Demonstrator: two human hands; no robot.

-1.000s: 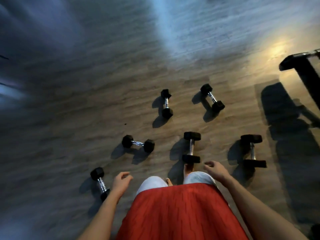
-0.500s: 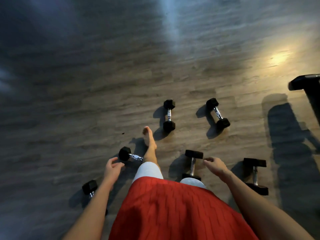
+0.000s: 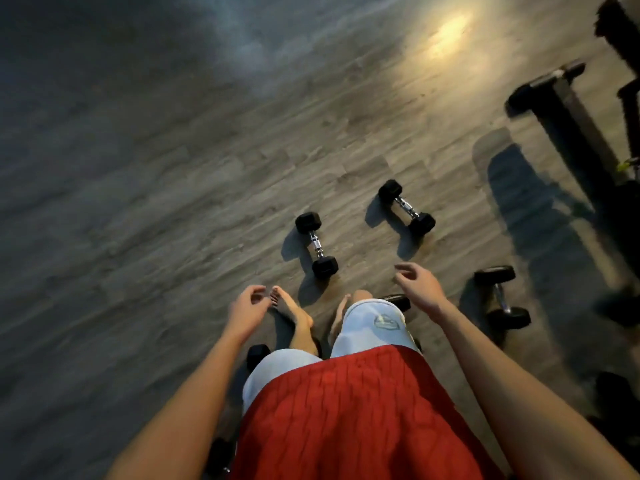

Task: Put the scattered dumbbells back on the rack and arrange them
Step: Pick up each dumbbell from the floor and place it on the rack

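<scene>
Across the blurred grey wood-plank floor (image 3: 173, 202), the dark rack (image 3: 571, 133) is cut off at the right edge and too smeared to read. Ahead lie a black hex dumbbell (image 3: 316, 245) with a chrome handle, a second hex dumbbell (image 3: 406, 206) and a round-headed dumbbell (image 3: 501, 296); another dumbbell (image 3: 398, 301) is mostly hidden behind my leg (image 3: 367, 327). My left hand (image 3: 247, 308) and right hand (image 3: 417, 287) hang loosely curled, holding nothing.

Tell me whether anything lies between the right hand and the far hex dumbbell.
Nothing visible does: only bare wooden floor lies between the right hand and the far hex dumbbell.
</scene>
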